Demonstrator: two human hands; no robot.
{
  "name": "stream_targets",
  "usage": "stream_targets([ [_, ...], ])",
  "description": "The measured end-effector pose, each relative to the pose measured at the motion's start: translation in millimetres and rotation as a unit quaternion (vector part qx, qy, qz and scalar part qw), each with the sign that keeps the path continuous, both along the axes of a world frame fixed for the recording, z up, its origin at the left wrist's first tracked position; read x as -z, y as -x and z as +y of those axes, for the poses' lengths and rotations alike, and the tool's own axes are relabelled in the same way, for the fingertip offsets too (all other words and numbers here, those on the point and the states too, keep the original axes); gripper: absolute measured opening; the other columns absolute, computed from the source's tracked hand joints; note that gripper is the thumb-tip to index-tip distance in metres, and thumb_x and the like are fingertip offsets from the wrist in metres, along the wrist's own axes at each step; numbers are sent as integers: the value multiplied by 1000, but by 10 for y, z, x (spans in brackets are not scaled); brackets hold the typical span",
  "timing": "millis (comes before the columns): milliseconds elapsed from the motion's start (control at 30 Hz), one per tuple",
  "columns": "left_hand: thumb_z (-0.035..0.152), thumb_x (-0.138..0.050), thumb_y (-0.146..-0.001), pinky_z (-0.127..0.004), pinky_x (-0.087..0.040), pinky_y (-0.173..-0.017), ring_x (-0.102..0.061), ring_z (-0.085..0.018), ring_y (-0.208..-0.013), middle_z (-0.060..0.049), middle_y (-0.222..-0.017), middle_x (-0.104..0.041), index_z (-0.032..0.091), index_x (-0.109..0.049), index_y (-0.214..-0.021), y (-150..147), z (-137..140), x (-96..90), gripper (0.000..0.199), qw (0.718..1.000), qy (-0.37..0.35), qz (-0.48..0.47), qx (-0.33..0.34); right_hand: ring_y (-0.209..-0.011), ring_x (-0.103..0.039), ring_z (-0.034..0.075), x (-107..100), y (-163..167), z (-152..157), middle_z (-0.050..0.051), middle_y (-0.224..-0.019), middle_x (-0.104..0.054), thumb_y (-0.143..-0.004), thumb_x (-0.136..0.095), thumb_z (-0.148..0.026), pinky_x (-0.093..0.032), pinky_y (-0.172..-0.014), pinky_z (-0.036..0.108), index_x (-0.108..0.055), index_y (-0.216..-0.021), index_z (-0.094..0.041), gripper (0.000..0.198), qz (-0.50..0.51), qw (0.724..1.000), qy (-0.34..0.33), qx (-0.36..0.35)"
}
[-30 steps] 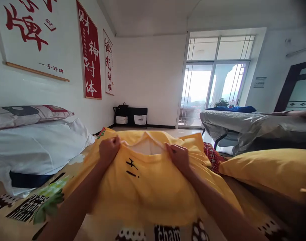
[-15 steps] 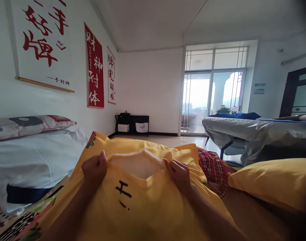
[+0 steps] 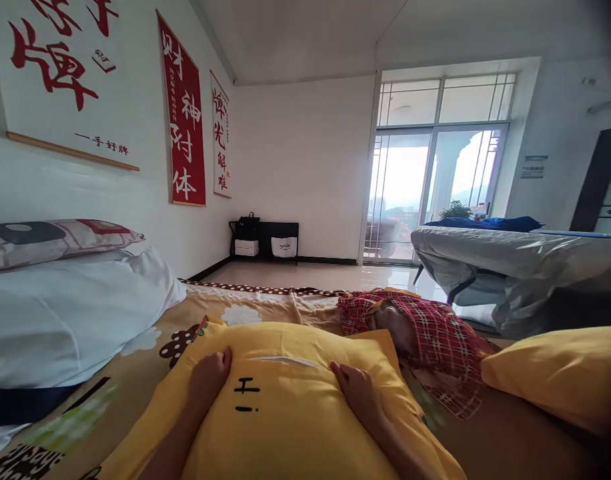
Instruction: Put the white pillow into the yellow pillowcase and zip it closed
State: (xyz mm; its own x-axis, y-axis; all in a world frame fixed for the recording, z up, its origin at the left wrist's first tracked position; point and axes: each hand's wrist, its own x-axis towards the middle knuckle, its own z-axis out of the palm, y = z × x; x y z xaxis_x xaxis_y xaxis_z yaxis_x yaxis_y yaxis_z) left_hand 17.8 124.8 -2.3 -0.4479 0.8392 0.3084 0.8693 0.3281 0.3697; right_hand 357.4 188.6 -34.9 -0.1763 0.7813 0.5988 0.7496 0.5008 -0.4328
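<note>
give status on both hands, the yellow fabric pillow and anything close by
Left hand, right hand closed on yellow fabric pillow, either side of narrow slit. Black lettering facing up. Red checked cloth near pillow's far right corner.

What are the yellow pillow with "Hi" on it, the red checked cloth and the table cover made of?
Yellow pillow: soft-looking, matte fabric, perhaps cotton; it creases gently. Red checked cloth: thin, dull fabric, judging by its loose folds; I can't tell the fibre. Table cover: probably thin plastic, slightly shiny and crinkled, seemingly see-through where it hangs.
</note>
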Motion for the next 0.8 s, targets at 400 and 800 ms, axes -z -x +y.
stream_targets([
  [400,36,-36,-88,-32,-40,-64,-67,-30,-81,-17,-84,-72,16,-64,-66,84,-6,-251,41,998,57,8,10,-56,-58,19,-80,-65,-69,8,-60,-68,-93,-24,-58,-32,-56,28,-58,-54,-22,62,-53,998,41,4],
  [800,57,-22,-89,-35,-40,-65,-66,-32,-79,-16,-75,-70,19,-59,-60,54,-228,-101,61,998,53,-36,1,-48,-52,17,-138,-32,-123,6,-51,-61,-90,-23,-65,-30,-52,28,-55,-49,-22,68,-34,998,45,4],
])
